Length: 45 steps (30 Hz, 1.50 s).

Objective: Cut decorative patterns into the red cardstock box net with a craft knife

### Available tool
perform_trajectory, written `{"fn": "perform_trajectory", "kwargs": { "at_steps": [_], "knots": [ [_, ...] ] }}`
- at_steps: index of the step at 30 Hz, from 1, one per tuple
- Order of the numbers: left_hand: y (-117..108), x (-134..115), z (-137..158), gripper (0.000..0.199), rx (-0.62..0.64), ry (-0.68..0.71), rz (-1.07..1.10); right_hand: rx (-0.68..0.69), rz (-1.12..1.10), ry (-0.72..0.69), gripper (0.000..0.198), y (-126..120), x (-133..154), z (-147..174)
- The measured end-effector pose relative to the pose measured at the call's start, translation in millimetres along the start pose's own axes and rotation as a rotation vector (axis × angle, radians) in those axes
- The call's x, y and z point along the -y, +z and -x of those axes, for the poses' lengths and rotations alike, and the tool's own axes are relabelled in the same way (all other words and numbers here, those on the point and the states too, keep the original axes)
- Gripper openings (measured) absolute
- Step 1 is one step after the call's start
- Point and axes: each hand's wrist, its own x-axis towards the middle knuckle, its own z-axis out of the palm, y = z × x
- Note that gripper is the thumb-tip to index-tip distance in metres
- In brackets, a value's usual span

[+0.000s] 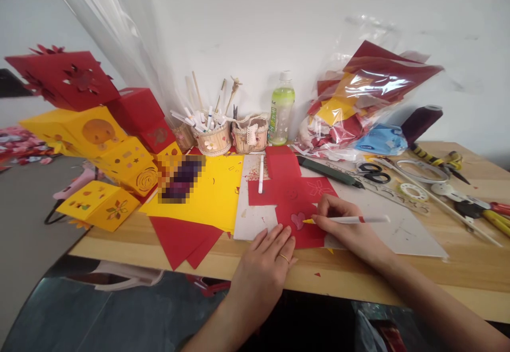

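Note:
A red cross-shaped paper cutout [289,179] lies on a grey board [378,224], with a pinkish heart [297,221] drawn on its near flap. My right hand [338,221] grips a white marker pen [358,219]; its yellowish tip meets the heart's right edge. Fingers extended, my left hand [269,256] rests flat at the flap's lower left edge, a ring on one finger. Other outlines, a flower-like one among them, mark the right and middle panels. Across the left panel lies a second white marker [261,174].
Yellow paper sheets [215,192] and red sheets [183,240] lie left, beside stacked paper boxes [115,155]. Behind stand a basket of markers [213,136] and a bottle [282,110]. To the right are a utility knife [330,171], scissors [373,172] and a plastic bag of scraps [354,107].

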Motion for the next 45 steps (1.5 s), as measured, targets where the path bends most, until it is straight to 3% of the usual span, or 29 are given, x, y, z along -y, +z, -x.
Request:
{"fn": "perform_trajectory", "kwargs": {
  "at_steps": [45],
  "knots": [
    [-1.9, -0.1, -0.6, 0.029, -0.007, -0.001, 0.005, -0.001, 0.013, -0.006, 0.027, 2.0, 4.0, -1.4]
  ]
}}
